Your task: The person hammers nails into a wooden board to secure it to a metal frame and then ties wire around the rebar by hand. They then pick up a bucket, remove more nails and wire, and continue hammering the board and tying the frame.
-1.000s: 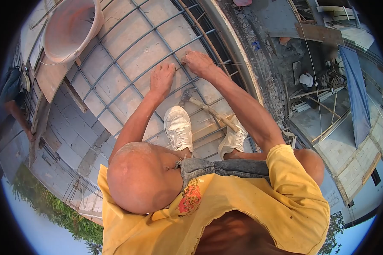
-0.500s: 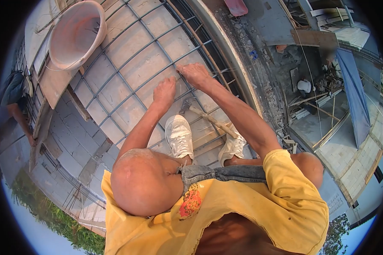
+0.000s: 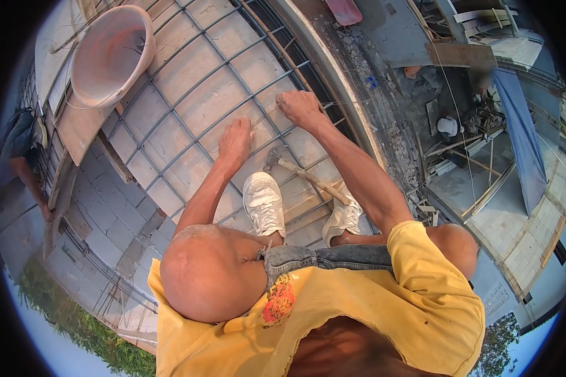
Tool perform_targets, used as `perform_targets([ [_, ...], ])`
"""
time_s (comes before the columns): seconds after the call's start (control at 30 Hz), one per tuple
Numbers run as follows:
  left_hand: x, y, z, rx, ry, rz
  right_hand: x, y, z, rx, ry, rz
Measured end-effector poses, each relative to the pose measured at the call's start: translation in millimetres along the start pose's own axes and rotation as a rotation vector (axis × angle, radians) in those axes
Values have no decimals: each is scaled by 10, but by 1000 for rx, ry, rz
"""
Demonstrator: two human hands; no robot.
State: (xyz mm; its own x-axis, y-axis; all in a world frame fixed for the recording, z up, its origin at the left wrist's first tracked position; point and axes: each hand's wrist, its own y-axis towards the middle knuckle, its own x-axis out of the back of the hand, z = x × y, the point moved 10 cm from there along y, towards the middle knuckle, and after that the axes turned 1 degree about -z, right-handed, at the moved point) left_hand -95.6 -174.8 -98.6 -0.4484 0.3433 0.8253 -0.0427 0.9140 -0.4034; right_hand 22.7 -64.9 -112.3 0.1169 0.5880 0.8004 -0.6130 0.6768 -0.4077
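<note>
- Left hand (image 3: 235, 142): fingers curled above rebar grid (image 3: 226, 62); how tightly, cannot tell.
- Right hand (image 3: 300, 108): fingers bent, closure unclear; thin wire (image 3: 352, 102) beside it.
- Hands apart, grid's edge rightward.

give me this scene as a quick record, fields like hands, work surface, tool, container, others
left hand: left hand low over the bars, fingers curled, grip unclear
right hand: right hand beside it, curled, grip unclear
work surface: steel bar grid over pale boards
tool: hammer between the shoes, handle reaching the right shoe
container: pinkish basin, upper left
others: co-worker's arm, left edge
</note>
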Motion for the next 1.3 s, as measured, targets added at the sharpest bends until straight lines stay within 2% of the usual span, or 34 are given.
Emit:
perform_targets([
  [0.1, -29, 9, -16, -23, -13, -3, -194, 76, -104, -12, -24, 174],
  [0.5, -114, 140, 33, -32, 16, 7, -152, 62, -97, -47, 53, 235],
  [0.63, 8, 80, -4, -17, -82, -43, -256, 31, -229, -182, 145, 272],
  [0.9, -6, 227, -72, 0, -63, 52, -348, 109, -312, -232, 98, 389],
  [1.0, -1, 274, -112, -60, 30, 0, -318, 97, -274, -163, 110, 345],
  [1.1, 38, 177, -308, -176, 220, -157, -313, 102, -390, -292, 249, 250],
  [1.13, 57, 135, -376, -221, 294, -222, -305, 102, -361, -273, 238, 255],
  [1.3, -49, 201, -267, -162, 302, -82, -291, 46, -299, -236, 214, 237],
])
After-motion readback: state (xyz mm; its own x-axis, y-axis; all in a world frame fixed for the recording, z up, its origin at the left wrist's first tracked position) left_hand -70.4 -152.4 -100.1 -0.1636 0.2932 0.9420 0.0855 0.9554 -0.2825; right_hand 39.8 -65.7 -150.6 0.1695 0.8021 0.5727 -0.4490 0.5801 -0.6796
